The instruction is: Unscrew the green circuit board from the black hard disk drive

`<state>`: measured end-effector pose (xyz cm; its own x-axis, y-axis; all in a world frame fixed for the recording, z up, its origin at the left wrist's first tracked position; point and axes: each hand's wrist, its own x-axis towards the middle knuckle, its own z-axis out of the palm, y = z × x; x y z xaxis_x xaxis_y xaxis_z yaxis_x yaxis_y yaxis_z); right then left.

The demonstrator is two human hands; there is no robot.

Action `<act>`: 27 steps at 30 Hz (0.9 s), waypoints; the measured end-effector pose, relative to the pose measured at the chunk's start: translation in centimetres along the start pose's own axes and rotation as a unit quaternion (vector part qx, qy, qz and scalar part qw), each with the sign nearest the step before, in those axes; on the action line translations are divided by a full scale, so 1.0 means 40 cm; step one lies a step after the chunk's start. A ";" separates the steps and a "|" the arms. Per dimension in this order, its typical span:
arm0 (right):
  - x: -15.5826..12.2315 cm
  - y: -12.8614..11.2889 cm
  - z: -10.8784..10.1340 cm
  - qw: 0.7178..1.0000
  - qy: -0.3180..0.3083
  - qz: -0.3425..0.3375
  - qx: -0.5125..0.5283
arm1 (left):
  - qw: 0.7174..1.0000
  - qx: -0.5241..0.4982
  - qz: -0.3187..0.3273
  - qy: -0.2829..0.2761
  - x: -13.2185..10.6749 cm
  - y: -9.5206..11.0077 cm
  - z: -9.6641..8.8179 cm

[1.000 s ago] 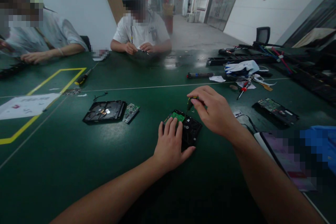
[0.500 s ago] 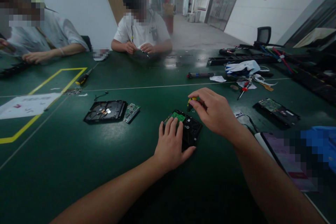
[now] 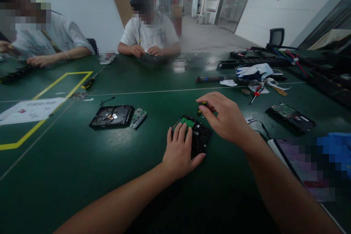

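Note:
A black hard drive (image 3: 201, 134) with a green circuit board (image 3: 187, 121) lies on the table in front of me. My left hand (image 3: 179, 150) holds it down, fingers across its left part and thumb along the near edge. Between the thumb and fingers of my right hand (image 3: 225, 117) is the yellow and black handle of a screwdriver (image 3: 202, 109). It stands nearly upright, its thin shaft reaching down to the drive beside the green board. The tip is too small to make out clearly.
On the green table, another drive (image 3: 111, 117) and a loose circuit board (image 3: 139, 117) lie to the left. A third drive (image 3: 291, 117), a red screwdriver (image 3: 256, 94) and white gloves (image 3: 255, 71) are at right. Two people sit across the table.
The camera view has shifted slightly, moving the scene a little to the right. Both hands keep their places on the drive and the screwdriver.

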<state>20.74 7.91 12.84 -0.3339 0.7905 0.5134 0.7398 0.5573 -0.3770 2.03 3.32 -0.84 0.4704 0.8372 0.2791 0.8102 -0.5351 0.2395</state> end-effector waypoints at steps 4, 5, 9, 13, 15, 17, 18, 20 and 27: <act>0.002 0.002 0.000 1.000 -0.004 -0.008 0.000 | 1.000 0.000 -0.002 -0.001 0.000 0.000 0.000; 0.003 0.003 0.000 1.000 -0.008 -0.011 0.003 | 1.000 0.000 -0.001 -0.002 0.000 0.001 0.000; 0.000 0.005 -0.003 1.000 -0.016 0.005 0.006 | 1.000 -0.002 -0.002 -0.003 0.000 0.002 0.001; -0.002 0.002 -0.004 0.999 -0.023 0.033 -0.002 | 1.000 -0.005 -0.004 -0.002 0.000 0.002 0.000; -0.001 0.001 -0.004 0.999 -0.019 0.030 -0.007 | 1.000 -0.006 -0.003 -0.002 0.000 0.000 0.000; 0.000 0.001 -0.003 1.000 -0.008 0.021 -0.016 | 1.000 -0.006 -0.002 -0.002 0.000 0.000 0.000; 0.000 0.002 -0.003 1.000 -0.003 0.018 -0.023 | 1.000 -0.006 -0.002 -0.003 0.000 0.000 0.000; 0.000 0.003 -0.002 0.999 0.002 0.017 -0.034 | 1.000 -0.003 -0.003 -0.004 0.000 0.000 0.000; -0.002 0.005 -0.001 0.999 0.010 0.019 -0.025 | 1.000 0.001 0.000 -0.004 0.000 0.000 -0.001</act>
<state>20.93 7.92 12.76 -0.2937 0.8059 0.5141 0.7802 0.5128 -0.3582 2.04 3.31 -0.81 0.4739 0.8377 0.2715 0.8103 -0.5355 0.2379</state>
